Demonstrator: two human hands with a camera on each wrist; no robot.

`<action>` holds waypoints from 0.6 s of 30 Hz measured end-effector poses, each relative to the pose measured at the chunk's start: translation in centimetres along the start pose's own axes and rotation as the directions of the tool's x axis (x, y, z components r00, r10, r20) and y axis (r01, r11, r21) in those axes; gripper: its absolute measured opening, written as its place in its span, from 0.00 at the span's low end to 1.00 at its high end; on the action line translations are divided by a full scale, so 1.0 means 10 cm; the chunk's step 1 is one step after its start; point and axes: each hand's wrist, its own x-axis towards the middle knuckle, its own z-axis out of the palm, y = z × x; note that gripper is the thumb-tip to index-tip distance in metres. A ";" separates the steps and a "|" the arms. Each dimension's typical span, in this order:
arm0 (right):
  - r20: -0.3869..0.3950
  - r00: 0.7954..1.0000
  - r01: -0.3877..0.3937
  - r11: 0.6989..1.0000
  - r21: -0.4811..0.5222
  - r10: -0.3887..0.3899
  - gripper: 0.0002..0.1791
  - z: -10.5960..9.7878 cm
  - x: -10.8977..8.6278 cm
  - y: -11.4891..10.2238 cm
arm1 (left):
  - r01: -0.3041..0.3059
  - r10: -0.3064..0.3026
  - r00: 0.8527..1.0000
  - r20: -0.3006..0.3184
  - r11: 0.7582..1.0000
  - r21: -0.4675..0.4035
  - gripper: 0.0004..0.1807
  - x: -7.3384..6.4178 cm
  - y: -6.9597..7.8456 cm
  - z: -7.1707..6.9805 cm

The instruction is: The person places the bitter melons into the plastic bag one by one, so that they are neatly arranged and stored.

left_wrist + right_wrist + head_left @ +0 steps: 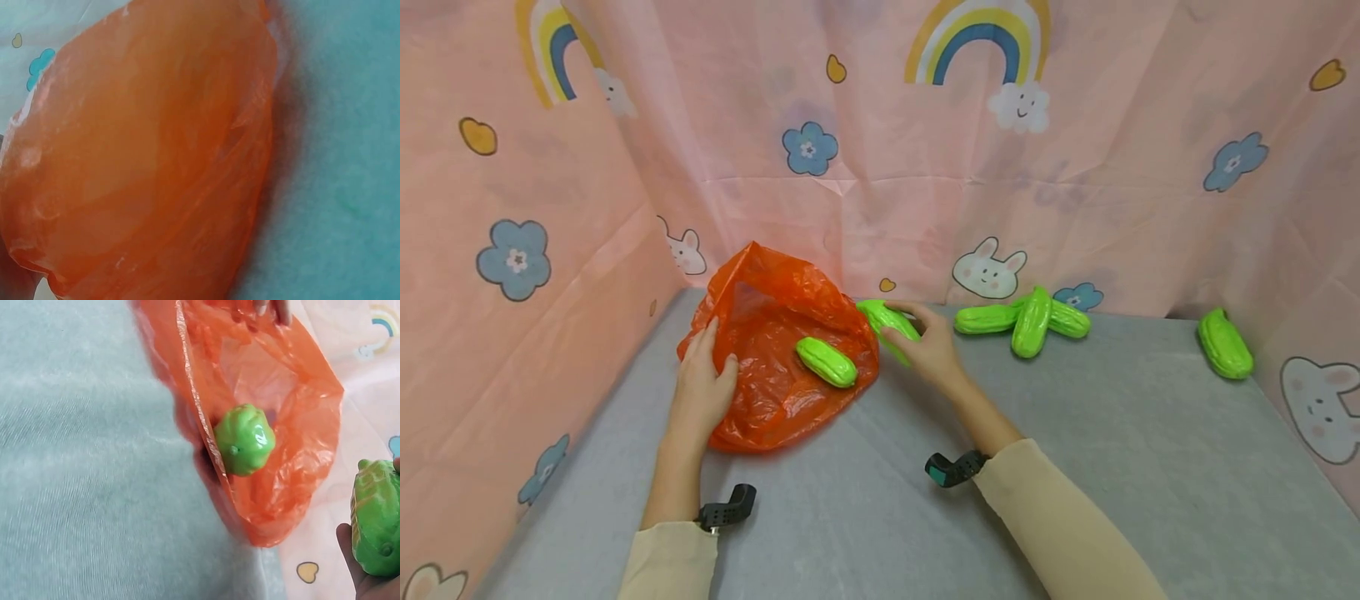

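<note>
An orange-red plastic bag [790,273] lies on the grey cloth with its mouth facing me. My left hand [698,390] grips its left edge, thumb on the inner side. Inside the bag lies one bright green, ridged bitter melon [826,362], also visible in the right wrist view as a green bitter melon [245,439]. At the bag's right rim, my right hand [934,352] holds a second bitter melon [891,320] between thumb and fingers. In the left wrist view, the bag's side [156,150] fills most of the picture and hides the fingers.
Behind and right of my right hand, several bitter melons [1032,323] lie in a crossed pile near the back wall. Another single bitter melon [1225,343] sits at the far right by the side wall. Pink printed cloth [880,200] encloses the back and sides.
</note>
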 end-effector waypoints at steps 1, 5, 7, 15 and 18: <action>0.002 1.000 0.000 1.000 -0.001 0.000 0.22 0.03 0.02 0.01 | 0.001 -0.001 1.000 0.001 1.000 0.001 0.37 0.00 0.00 0.00; 0.008 1.000 0.005 1.000 -0.025 -0.005 0.21 0.12 0.06 0.00 | 0.000 0.000 1.000 -0.001 1.000 0.001 0.37 0.00 -0.01 0.00; 0.014 1.000 0.006 0.999 -0.036 -0.005 0.21 0.16 0.08 0.00 | 0.001 -0.001 1.000 -0.002 1.000 0.002 0.37 0.01 -0.01 -0.01; 0.024 0.999 -0.032 0.999 -0.013 0.032 0.20 0.33 0.13 0.01 | 0.002 -0.003 1.000 0.012 1.000 0.009 0.37 0.01 -0.01 0.00; 0.018 0.999 -0.036 0.999 -0.017 0.037 0.20 0.40 0.16 0.06 | 0.006 -0.006 1.000 0.009 1.000 0.005 0.37 0.01 -0.01 -0.01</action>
